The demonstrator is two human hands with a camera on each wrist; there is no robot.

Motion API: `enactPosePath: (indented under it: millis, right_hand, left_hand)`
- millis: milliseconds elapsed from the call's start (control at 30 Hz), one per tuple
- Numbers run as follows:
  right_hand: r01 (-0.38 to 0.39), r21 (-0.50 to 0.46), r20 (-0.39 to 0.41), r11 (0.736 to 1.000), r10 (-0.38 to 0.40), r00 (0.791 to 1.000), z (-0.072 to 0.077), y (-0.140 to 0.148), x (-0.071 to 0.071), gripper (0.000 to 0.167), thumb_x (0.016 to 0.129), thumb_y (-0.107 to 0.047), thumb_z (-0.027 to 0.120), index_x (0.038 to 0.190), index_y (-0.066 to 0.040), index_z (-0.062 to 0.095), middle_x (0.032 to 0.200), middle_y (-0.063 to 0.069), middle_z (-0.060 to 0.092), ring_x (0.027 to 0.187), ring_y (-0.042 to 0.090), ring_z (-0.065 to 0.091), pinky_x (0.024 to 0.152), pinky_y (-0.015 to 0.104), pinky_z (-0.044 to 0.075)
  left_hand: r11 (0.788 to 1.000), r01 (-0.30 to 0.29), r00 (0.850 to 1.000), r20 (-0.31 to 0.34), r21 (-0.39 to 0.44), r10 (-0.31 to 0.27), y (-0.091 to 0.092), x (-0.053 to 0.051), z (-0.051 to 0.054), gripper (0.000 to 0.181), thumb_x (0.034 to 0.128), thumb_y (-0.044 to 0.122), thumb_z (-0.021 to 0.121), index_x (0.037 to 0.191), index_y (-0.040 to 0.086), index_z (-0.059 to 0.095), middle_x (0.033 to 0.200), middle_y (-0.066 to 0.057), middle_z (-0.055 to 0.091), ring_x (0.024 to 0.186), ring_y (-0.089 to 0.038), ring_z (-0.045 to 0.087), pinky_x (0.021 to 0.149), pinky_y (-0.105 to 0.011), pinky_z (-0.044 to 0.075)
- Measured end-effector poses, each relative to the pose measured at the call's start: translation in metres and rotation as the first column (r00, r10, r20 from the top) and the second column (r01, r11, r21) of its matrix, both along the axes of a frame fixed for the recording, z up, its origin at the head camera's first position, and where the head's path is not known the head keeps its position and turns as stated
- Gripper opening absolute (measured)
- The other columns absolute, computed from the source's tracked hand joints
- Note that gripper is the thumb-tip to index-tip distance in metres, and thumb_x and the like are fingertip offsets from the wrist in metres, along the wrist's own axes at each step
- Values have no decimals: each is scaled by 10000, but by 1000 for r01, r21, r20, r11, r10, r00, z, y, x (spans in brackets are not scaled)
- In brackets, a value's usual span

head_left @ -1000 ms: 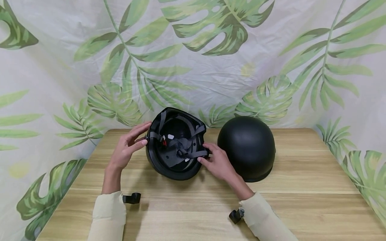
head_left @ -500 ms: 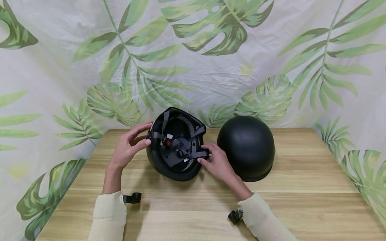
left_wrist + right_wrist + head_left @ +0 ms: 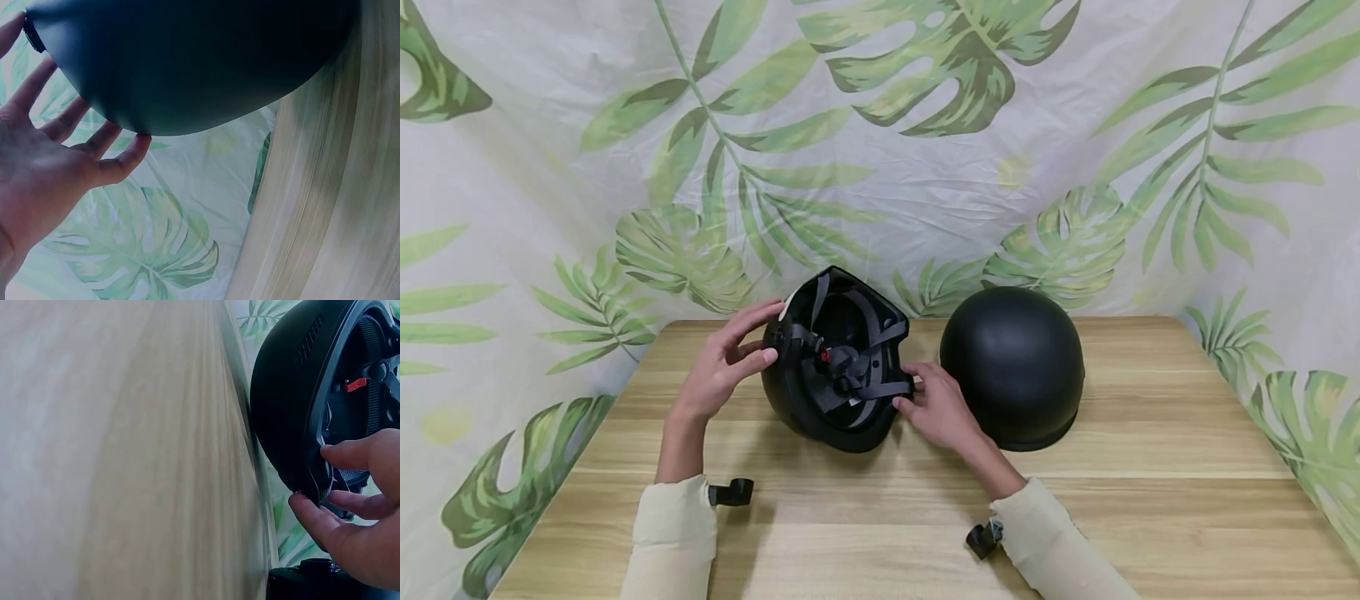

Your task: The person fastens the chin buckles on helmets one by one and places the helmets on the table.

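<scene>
A black helmet stands tilted on the table, its hollow side facing me and partly rightward. Grey chin straps and a red buckle part show inside. My left hand holds its left side, with fingertips spread against the smooth outer shell and the thumb near the rim. On the right, my right hand pinches the rim between thumb and fingers, beside a strap. In the right wrist view, the right thumb lies on the inner side of the rim.
A second black helmet sits dome up just right of my right hand. Both are on a wooden table before a leaf-patterned cloth. Small black wrist cameras jut from the sleeves.
Between my hands the helmet has turned a little: its opening now faces more to the right and more of its left outer shell shows. Both hands stay nearly in place.
</scene>
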State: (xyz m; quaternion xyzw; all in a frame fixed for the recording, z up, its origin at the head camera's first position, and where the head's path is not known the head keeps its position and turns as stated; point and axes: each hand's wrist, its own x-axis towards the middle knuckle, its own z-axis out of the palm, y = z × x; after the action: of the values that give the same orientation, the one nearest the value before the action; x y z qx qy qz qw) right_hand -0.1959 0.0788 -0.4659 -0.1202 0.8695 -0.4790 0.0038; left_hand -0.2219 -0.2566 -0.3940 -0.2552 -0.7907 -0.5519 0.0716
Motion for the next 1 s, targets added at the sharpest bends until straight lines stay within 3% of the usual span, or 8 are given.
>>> enactPosePath:
  millis: [167, 367, 733, 867, 1000]
  right_hand:
    - [13, -30, -8, 999, -14, 1000, -2, -1, -1, 498, 973, -88, 787, 1436, 24, 639, 1366, 199, 657, 1131, 322, 772, 931, 412, 646]
    - [0, -17, 18, 1000, 0, 1000, -4, -3, -3, 503, 970, -97, 799, 1434, 24, 647, 1419, 200, 659, 1148, 305, 771, 954, 424, 637]
    - [33, -8, 66, 999, -32, 997, -3, -1, -3, 513, 944, -168, 841, 1411, -20, 685, 1359, 165, 688, 1192, 321, 747, 1010, 486, 601]
    - [57, -90, 116, 994, -47, 992, -6, 0, -6, 496, 948, -126, 821, 1417, -34, 689, 1387, 173, 711, 1229, 325, 745, 1046, 493, 590]
    - [79, -162, 169, 984, -51, 984, -10, -1, -7, 481, 945, -82, 807, 1410, -34, 693, 1355, 199, 737, 1226, 319, 751, 1035, 464, 599]
  left_hand:
    - [998, -52, 998, 23, -20, 53, 1, 1, 1, 553, 1019, 27, 675, 1557, 102, 574, 1638, -134, 494, 1441, -28, 486, 1055, -152, 504]
    - [994, -101, 995, 15, -50, 102, 4, 3, 4, 535, 1018, 83, 714, 1539, 137, 605, 1626, -117, 519, 1408, -2, 500, 1010, -161, 512]
    - [1000, -9, 1000, -13, -11, 9, -3, -3, -3, 586, 997, -28, 664, 1567, 47, 546, 1641, -190, 462, 1452, -31, 468, 1079, -161, 466]
    - [998, -54, 998, 14, -9, 55, -3, -4, -5, 560, 1010, 12, 689, 1554, 69, 567, 1615, -173, 499, 1429, -26, 495, 1071, -157, 479]
    - [993, -113, 992, 59, -18, 114, 1, -3, -5, 546, 1016, 79, 722, 1544, 103, 583, 1617, -126, 514, 1475, -165, 500, 1048, -149, 494]
